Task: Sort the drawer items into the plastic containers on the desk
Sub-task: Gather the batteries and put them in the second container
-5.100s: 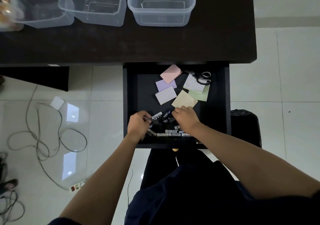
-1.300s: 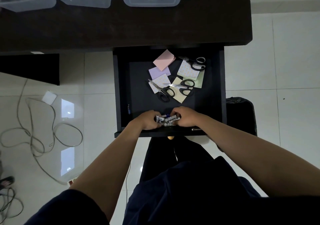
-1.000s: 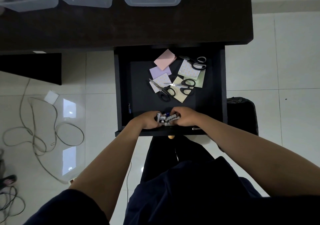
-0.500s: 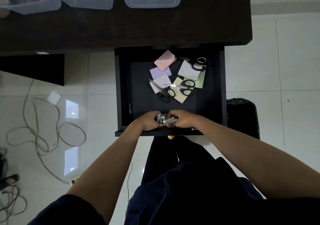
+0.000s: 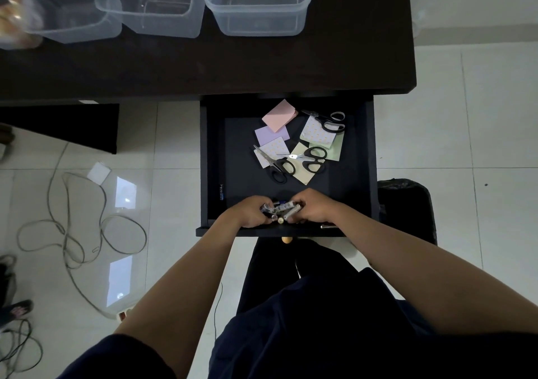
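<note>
- My left hand [image 5: 249, 213] and right hand [image 5: 313, 209] cup a bundle of slim grey-white marker pens [image 5: 281, 209] at the near edge of the black open drawer [image 5: 361, 174].
- Light, stiff, smooth barrels likely to roll; I'd squeeze mid-length.

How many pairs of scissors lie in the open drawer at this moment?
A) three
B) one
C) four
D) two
A: one pair of scissors lies at the far right on the note pads, and two more lie crossed in the middle of the drawer, while both hands gather the markers near the front edge.
</note>
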